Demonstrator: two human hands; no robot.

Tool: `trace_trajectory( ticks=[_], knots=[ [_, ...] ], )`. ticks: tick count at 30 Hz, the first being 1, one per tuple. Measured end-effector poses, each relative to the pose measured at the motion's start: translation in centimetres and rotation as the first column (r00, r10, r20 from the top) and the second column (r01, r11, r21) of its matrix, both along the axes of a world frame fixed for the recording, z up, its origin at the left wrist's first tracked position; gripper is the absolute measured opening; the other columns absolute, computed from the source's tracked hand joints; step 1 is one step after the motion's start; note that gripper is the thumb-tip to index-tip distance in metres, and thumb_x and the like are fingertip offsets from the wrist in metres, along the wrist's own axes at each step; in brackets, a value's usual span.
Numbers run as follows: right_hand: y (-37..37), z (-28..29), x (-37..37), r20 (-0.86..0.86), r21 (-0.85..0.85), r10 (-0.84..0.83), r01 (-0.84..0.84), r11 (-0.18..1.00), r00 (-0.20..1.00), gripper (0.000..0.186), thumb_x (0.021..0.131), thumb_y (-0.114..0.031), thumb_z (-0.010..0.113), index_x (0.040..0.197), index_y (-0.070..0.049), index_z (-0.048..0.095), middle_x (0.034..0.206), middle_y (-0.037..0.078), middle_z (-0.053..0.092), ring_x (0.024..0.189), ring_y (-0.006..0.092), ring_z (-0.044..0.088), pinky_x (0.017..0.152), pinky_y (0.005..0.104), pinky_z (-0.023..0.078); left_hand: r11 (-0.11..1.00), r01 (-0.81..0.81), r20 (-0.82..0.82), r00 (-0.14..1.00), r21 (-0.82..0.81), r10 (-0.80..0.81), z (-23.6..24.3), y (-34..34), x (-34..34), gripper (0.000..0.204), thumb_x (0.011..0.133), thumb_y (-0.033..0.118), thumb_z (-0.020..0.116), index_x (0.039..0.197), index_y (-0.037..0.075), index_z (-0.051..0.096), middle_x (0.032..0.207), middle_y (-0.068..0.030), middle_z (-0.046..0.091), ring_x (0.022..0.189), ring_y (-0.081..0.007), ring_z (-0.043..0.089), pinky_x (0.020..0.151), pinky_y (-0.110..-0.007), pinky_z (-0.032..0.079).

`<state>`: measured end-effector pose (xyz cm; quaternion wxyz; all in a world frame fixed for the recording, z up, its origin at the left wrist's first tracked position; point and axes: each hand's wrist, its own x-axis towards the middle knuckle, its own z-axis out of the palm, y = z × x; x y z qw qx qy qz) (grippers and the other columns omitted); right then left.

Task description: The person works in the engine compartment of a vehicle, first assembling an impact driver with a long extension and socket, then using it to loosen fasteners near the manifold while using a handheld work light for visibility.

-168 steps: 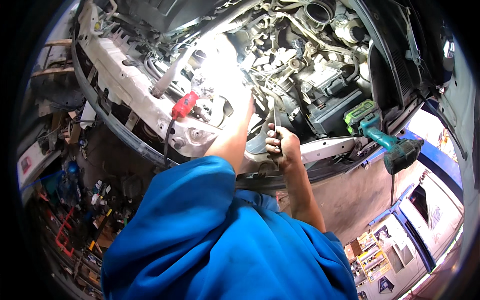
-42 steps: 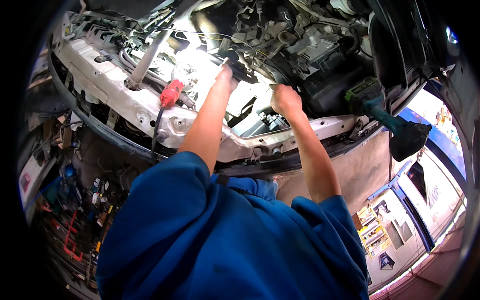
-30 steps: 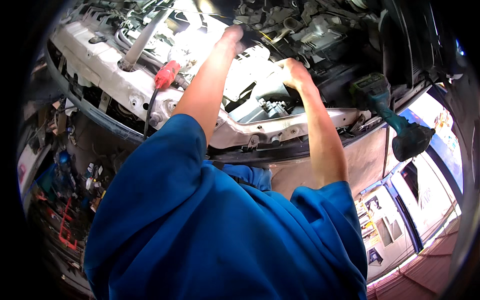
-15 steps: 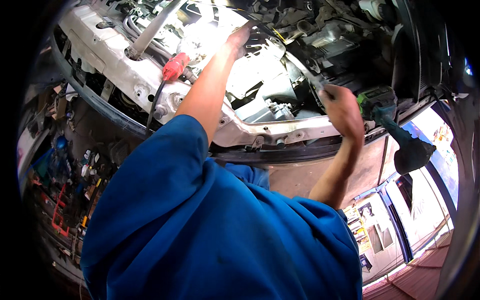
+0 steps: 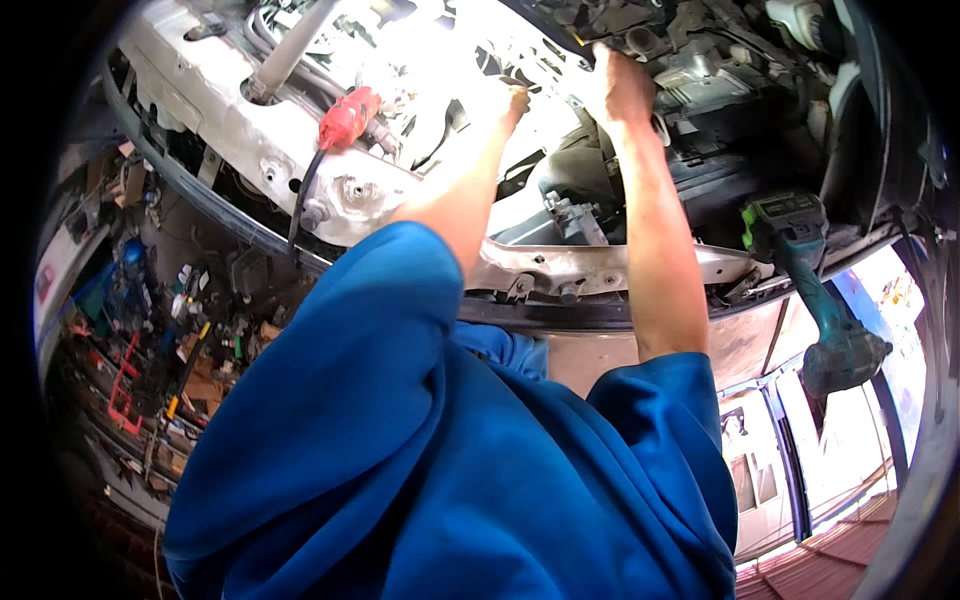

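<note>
Both my arms reach into the open engine bay of a vehicle. Strong glare washes over my left hand (image 5: 503,100); its fingers are curled at the engine parts, and what they grip is not clear. To its right, my right hand (image 5: 622,88) is closed deeper in the bay, fingertips by a dark edge. Whatever it holds is mostly hidden; a small pale curved end (image 5: 660,130) shows beside the wrist. Below my hands, a grey metal fitting (image 5: 575,215) sits behind the pale front crossmember (image 5: 560,268).
A red-bodied lamp or tool (image 5: 349,117) with a black cable rests on the crossmember at left, near a grey bar (image 5: 290,50). On the right front edge lies a green-and-black cordless power tool (image 5: 812,285). Tools and parts clutter the floor (image 5: 190,340) at left.
My right hand has moved from the front edge up and inward with what looked like a long silvery tool. My left hand has shifted slightly right and nearer. The view has shifted a little.
</note>
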<state>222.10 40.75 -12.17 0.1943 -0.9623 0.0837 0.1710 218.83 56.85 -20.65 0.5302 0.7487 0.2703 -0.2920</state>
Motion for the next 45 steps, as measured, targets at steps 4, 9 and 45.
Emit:
trace_trajectory(
  ticks=[4,9,45],
  knots=[
    [-0.7,2.1,0.1,-0.072,0.020,-0.002,0.003,1.000,0.997,0.054,0.073,-0.046,0.065,0.103,-0.001,0.062,0.095,0.024,0.064,0.091,0.0378,0.062,0.079,0.0433,0.049,0.891,0.291,0.064,0.941,0.348,-0.332,2.0,-2.6,-1.9,0.028,0.088,0.035,0.051,0.104,0.015,0.062,0.088,-0.0054,0.066,0.076,-0.0205,0.061,0.070,-0.035,0.047],
    [-0.2,1.0,0.3,-0.060,0.090,0.040,-0.034,0.995,0.997,0.054,0.074,-0.047,0.066,0.097,0.002,0.062,0.092,0.026,0.063,0.090,0.0382,0.062,0.077,0.0433,0.048,0.816,0.339,0.025,0.918,0.468,-0.396,3.6,-3.0,-3.0,0.030,0.085,0.037,0.056,0.104,0.015,0.063,0.090,-0.0108,0.067,0.081,-0.0269,0.063,0.074,-0.038,0.048],
    [-0.9,-0.3,-0.4,-0.051,0.544,-0.024,0.048,0.837,0.998,0.031,0.079,-0.026,0.065,0.096,0.000,0.064,0.084,0.011,0.068,0.074,0.0139,0.063,0.070,0.0287,0.049,0.983,0.091,0.153,0.982,0.157,-0.115,-1.1,-4.4,-3.2,0.027,0.077,0.021,0.058,0.099,0.005,0.061,0.092,-0.0162,0.065,0.086,-0.0325,0.062,0.078,-0.040,0.046]
  ],
)
